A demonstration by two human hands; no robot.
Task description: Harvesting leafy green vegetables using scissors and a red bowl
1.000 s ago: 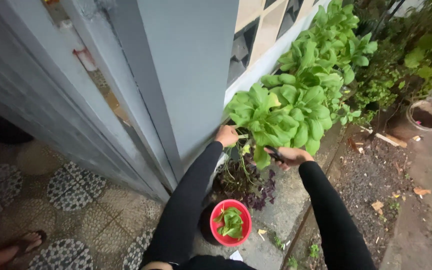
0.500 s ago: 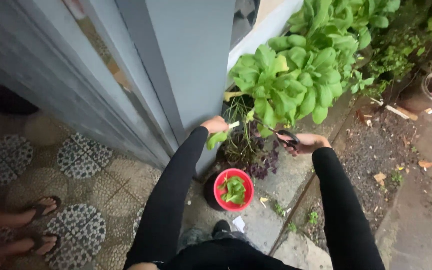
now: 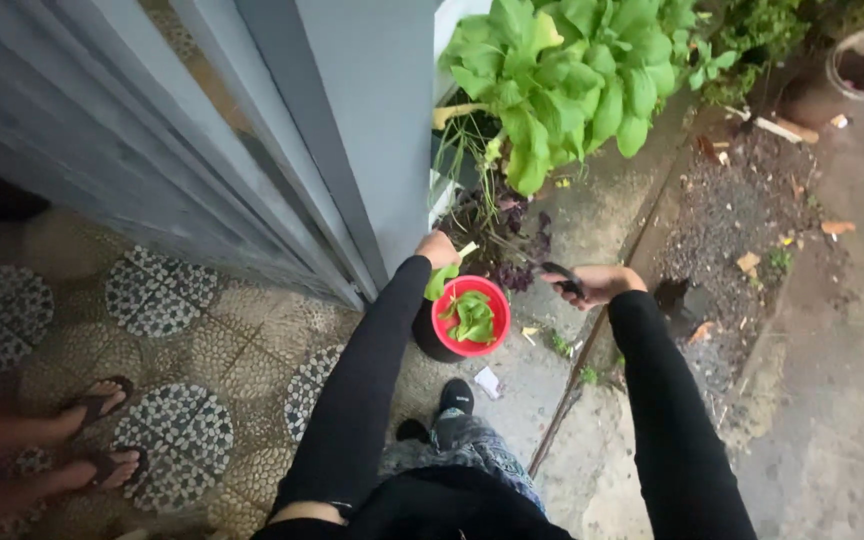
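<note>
My left hand [image 3: 436,248] grips a cut green leaf [image 3: 441,281] by its pale stalk, just above the rim of a red bowl [image 3: 496,298] that holds several green leaves. My right hand [image 3: 595,282] holds black-handled scissors [image 3: 561,277] to the right of the bowl, blades pointing left. A large leafy green plant [image 3: 562,70] grows in a pot above both hands, with dark purple foliage [image 3: 512,240] under it. Both arms wear black sleeves.
A grey gate post [image 3: 372,130] stands at the left of the plant. Another person's feet in sandals [image 3: 92,435] rest on the pebble-patterned floor at the lower left. A round pot of soil [image 3: 862,65] sits at the top right, beside bare dirt with dry leaves.
My left hand has come down from the plant with the cut leaf to the red bowl. My right hand has drawn the scissors back from the plant. The view has tilted downward.
</note>
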